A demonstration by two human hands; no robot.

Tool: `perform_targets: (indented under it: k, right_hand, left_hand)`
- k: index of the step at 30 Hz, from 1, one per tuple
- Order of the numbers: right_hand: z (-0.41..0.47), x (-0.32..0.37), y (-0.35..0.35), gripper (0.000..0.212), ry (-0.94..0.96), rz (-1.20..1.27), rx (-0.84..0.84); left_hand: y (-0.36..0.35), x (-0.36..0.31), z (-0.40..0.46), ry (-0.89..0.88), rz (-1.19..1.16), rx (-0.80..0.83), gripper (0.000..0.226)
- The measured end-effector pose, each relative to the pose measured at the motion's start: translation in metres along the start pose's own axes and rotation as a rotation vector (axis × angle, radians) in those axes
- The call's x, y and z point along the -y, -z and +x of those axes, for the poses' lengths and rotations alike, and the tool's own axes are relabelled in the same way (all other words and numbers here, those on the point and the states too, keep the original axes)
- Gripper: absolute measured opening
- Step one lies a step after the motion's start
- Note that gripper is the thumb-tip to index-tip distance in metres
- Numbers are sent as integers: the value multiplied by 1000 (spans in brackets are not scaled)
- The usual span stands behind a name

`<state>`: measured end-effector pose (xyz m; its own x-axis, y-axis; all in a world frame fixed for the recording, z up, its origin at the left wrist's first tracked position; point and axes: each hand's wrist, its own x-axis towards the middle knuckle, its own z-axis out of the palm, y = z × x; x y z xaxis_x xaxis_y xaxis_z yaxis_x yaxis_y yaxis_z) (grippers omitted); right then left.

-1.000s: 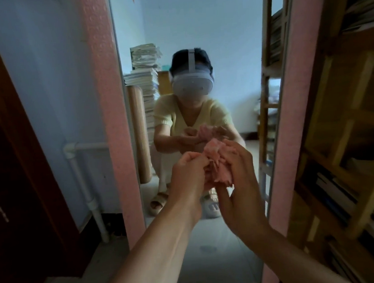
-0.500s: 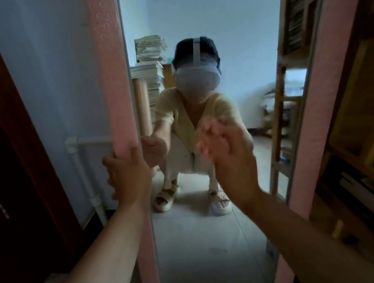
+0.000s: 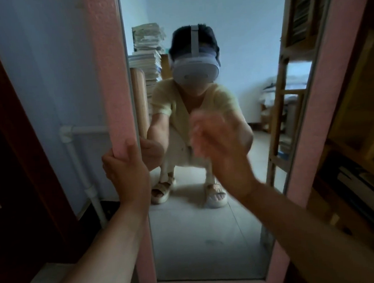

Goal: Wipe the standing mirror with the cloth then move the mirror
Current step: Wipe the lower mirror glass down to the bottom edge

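Note:
The standing mirror [image 3: 320, 115] has a pink frame and fills the middle of the view, leaning upright on the floor. My left hand [image 3: 126, 169] grips its left frame edge at mid height, fingers wrapped round the front. My right hand [image 3: 219, 148] is raised in front of the glass, blurred by motion, fingers curled. The pink cloth [image 3: 194, 130] shows only as a pinkish blur at those fingertips; the rest is hidden behind the hand. In the glass I see the reflection of a crouching person wearing a headset.
A dark wooden door [image 3: 13, 174] stands close on the left, with a white pipe [image 3: 80, 169] running down the blue wall beside it. A wooden bookshelf [image 3: 358, 163] with books presses against the mirror's right side. Pale floor tiles [image 3: 37, 281] lie below.
My two hands held the cloth together a second ago. The left hand then moved left and took hold of the mirror's frame. The right hand carried the cloth up to the glass.

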<state>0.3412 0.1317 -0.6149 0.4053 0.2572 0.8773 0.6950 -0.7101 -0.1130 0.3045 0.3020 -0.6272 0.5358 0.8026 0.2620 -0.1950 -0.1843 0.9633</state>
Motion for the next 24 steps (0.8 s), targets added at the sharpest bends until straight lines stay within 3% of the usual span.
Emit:
perform_targets:
  k: [2,4,6,9,12,13,16,18,20,21,24]
  right_hand:
    - [-53,6,-26,21,149,45,345]
    - [-98,3,-25,31,280,164,524]
    - [-99,-11,-3,38,253,225,484]
    - [-41,-36,32,36,89,192,192]
    - [-1,-52,64,39,-7,236,-146]
    - [-10,-52,61,40,-15,255,-129]
    - [-86,-53,40,27,-41,391,196]
    - [-140,-58,28,39,-85,400,121]
    - [-156,-57,35,49,-8,463,182]
    - [-145,-58,41,44,-30,434,174]
    - [-75,-61,69,20,-241,347,-90]
  left_hand:
    - [1,2,-1,4,15,2,72]
    - [3,6,1,22,45,-11,77]
    - [7,13,0,46,76,-37,75]
    - [9,27,-10,128,38,-60,51]
    - [5,35,-20,213,-24,-81,59]
    - [4,37,-22,219,-37,-95,63]
    - [2,40,-24,189,-49,-110,69]
    - [1,42,-22,192,-34,-105,83]
    - [0,46,-21,203,-47,-134,93]
    - [-1,47,-22,214,-61,-148,93]
    - [0,51,-31,247,-50,-171,94]
